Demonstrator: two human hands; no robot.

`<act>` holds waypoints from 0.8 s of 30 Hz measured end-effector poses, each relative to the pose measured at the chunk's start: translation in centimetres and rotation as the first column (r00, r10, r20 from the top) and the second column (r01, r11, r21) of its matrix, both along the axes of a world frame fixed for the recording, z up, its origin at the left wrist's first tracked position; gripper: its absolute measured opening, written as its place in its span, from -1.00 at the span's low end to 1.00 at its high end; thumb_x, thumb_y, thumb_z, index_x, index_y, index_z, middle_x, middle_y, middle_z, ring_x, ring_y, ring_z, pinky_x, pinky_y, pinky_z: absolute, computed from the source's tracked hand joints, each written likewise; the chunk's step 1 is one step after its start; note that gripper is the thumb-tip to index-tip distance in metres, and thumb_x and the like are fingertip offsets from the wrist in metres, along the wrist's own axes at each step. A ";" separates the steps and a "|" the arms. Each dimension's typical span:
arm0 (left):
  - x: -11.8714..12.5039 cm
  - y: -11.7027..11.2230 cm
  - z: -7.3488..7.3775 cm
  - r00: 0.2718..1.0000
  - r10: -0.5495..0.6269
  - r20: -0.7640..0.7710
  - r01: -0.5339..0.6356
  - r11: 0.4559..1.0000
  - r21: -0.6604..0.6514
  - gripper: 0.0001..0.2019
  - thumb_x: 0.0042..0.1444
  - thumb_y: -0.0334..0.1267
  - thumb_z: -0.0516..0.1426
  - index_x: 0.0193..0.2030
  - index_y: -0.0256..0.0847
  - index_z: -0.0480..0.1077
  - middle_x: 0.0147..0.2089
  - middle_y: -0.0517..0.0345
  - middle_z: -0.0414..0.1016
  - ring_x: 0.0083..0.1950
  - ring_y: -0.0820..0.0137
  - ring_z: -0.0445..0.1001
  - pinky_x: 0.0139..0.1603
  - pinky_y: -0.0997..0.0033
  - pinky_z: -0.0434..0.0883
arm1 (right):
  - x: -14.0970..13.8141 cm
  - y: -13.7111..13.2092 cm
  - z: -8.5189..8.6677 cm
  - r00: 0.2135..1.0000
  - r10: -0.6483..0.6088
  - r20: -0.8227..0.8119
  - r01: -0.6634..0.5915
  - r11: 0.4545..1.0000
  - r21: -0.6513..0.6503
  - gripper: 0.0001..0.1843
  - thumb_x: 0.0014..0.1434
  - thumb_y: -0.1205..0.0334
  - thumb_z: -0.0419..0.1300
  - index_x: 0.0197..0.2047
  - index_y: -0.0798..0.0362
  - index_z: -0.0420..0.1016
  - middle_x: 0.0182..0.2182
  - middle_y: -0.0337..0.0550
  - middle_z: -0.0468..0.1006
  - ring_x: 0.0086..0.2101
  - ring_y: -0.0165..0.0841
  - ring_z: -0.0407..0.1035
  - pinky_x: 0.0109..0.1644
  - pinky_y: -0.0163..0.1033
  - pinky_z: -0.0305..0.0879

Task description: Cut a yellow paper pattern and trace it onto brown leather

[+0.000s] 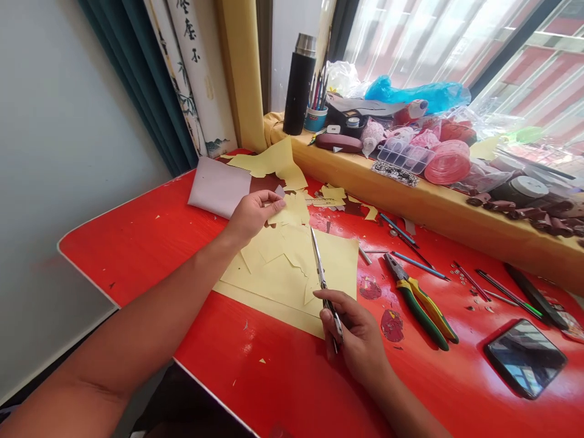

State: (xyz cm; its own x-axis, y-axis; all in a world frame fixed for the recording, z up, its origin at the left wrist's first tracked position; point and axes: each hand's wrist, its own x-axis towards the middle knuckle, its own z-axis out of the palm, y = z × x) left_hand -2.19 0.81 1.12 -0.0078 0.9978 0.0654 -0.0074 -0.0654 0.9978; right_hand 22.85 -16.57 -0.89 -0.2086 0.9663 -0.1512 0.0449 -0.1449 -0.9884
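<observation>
My left hand (255, 213) is closed in a pinch above the paper pile, with a yellow paper scrap (295, 210) at its fingertips. A small grey scrap (279, 191) shows just behind the thumb and finger. In my right hand (353, 331) is a pair of scissors (322, 277), its blades pointing away from me and close together. Under both hands lie yellow sheets (274, 286) with loose cut pieces on top. A larger cut-out yellow sheet (269, 163) lies beyond my left hand, beside a folded pale grey sheet (216, 185).
On the red table (137, 231), pliers (422, 310), a phone (524, 358) and several pens (420, 266) lie to the right. Along the back ledge stand a black thermos (300, 88), a brush cup (316, 117) and a clear divided box (406, 157) amid plastic bags.
</observation>
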 end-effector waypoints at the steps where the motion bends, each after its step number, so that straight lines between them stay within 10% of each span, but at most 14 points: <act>1: 0.5 -0.5 -0.1 0.999 -0.040 0.011 0.040 0.999 -0.008 -0.63 0.03 0.02 0.44 -0.22 -0.20 0.53 -0.35 0.19 0.49 -0.43 0.47 0.38 -0.49 0.48 0.40 | -0.1 0.1 0.1 0.999 -0.036 -0.014 0.036 0.999 -0.011 -0.50 0.31 -0.22 0.35 0.03 0.04 0.64 -0.60 -0.45 0.30 -0.73 -0.43 0.30 -0.64 -0.31 0.26; 12: 4.8 -5.7 0.3 0.953 -0.292 -0.077 0.286 0.955 -0.079 -0.63 0.13 0.07 0.40 -0.16 -0.17 0.51 -0.28 0.19 0.56 -0.37 0.44 0.45 -0.40 0.45 0.39 | 0.2 1.4 0.6 0.955 -0.254 -0.152 0.245 0.967 -0.074 -0.60 0.28 -0.12 0.39 -0.02 0.02 0.60 -0.63 -0.49 0.34 -0.73 -0.51 0.27 -0.63 -0.39 0.25; 24: 5.2 -6.6 -0.2 0.909 -0.402 -0.105 0.390 0.913 -0.121 -0.71 0.24 0.00 0.36 -0.13 -0.15 0.47 -0.35 0.24 0.48 -0.37 0.46 0.37 -0.38 0.47 0.32 | 0.3 1.7 0.6 0.941 -0.277 -0.195 0.262 0.960 -0.099 -0.63 0.24 -0.12 0.39 -0.13 0.00 0.54 -0.66 -0.50 0.37 -0.74 -0.49 0.28 -0.66 -0.38 0.25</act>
